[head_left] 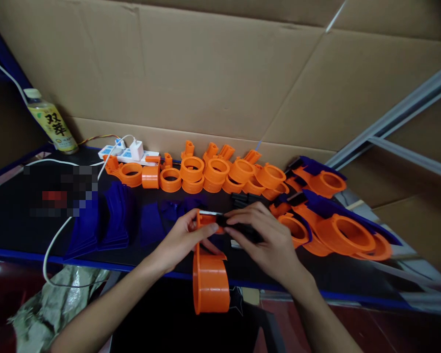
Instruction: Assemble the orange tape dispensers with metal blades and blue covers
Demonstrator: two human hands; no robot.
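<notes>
My left hand (186, 235) grips the upper end of an orange tape dispenser (212, 284), whose wide ring hangs down past the table's front edge. A toothed metal blade (208, 213) shows along the dispenser's top. My right hand (266, 230) pinches a small black piece (221, 219) against the right end of that blade, and the left thumb lies close beside it. The fingers partly hide the black piece, so I cannot tell how far it is over the blade. More black pieces (244, 198) lie just behind my right hand.
Several orange dispenser bodies (216, 169) stand in a row at the back. Others with blue parts (353, 233) lie at right. Stacked blue pieces (115, 215) sit at left, near a white cable, a power strip (128, 154) and a bottle (53, 122). Cardboard (213, 73) walls the back.
</notes>
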